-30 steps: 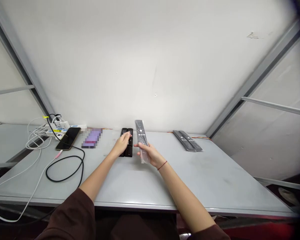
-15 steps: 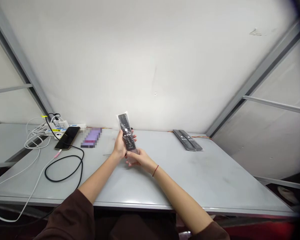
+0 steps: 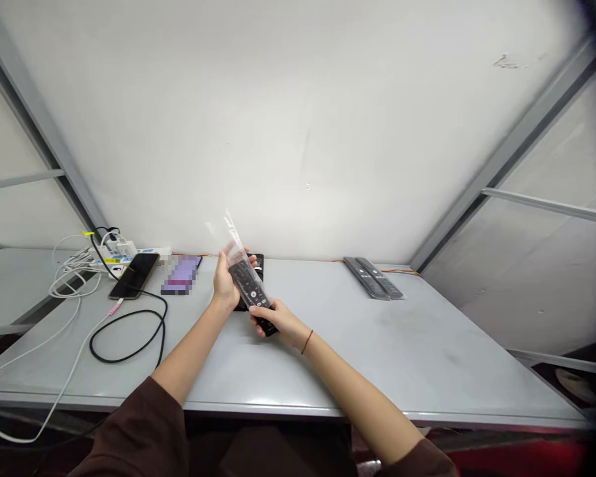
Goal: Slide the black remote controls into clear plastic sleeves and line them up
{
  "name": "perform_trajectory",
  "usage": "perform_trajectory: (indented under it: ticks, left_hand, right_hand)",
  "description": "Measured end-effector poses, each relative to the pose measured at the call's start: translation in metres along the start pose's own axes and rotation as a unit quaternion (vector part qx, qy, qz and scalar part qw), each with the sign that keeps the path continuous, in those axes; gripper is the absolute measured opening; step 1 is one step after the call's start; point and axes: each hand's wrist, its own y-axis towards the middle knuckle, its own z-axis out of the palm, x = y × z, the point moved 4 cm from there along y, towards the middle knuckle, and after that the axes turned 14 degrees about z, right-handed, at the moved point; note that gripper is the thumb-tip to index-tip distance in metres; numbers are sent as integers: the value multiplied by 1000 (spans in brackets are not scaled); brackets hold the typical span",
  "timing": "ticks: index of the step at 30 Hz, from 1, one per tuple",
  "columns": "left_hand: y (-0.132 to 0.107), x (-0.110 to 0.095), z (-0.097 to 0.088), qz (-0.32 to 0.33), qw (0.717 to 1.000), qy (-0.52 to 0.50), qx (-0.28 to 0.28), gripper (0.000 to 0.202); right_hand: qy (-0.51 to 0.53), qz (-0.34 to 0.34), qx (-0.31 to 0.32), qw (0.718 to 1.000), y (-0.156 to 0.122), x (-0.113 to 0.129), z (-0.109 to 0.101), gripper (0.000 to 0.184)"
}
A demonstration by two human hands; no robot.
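A black remote control [image 3: 249, 283] slants between my hands over the table, with a clear plastic sleeve [image 3: 231, 238] around its upper part. The top of the sleeve stands up loose and empty beyond the remote. My left hand [image 3: 224, 285] is wrapped round the sleeved upper part, thumb on the near side and fingers partly hidden behind. My right hand [image 3: 281, 319] grips the remote's lower end, thumb on top; that end looks bare. Behind my hands lies another black object [image 3: 259, 265] on the table, mostly covered, its kind unclear.
Two sleeved remotes [image 3: 372, 277] lie side by side at the right on the grey table [image 3: 377, 358]. At the left are a black phone [image 3: 135, 275], a blurred purple item [image 3: 183, 274], a power strip [image 3: 151, 252], a looped black cable [image 3: 124, 360] and white cables [image 3: 69, 377].
The remote has slid down toward my right hand, its lower end now sticking out of the sleeve. Empty sleeve shows above it. The black object behind is more exposed.
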Motion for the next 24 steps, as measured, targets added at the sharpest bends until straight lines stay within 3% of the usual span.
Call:
perform_trajectory:
  ticks: [4,6,11,15,19,22,24]
  left_hand:
    - [-10,15,5,-87,996,-4,19,53]
    - [-16,24,7,-126,992,12,26,49]
    - [-4,22,-1,-83,996,-13,-22,34]
    - [31,-10,-28,12,995,-6,-96,33]
    - [63,-37,-64,60,988,22,-137,39]
    - [75,-33,-89,18,988,99,-117,23]
    - [77,-22,-99,2,991,116,-71,11]
  right_hand:
    - [-32,-48,-54,997,-2,7,-5,25]
    - [-59,-66,-81,993,-3,10,-9,23]
    - [-107,-48,-82,990,-3,10,-13,25]
    - [-155,-13,-72,985,-4,10,-19,23]
    - [-168,20,-120,978,-6,12,-36,15]
    - [-125,27,-167,978,-7,15,-51,15]
    - [-103,31,-189,976,-6,16,-59,16]
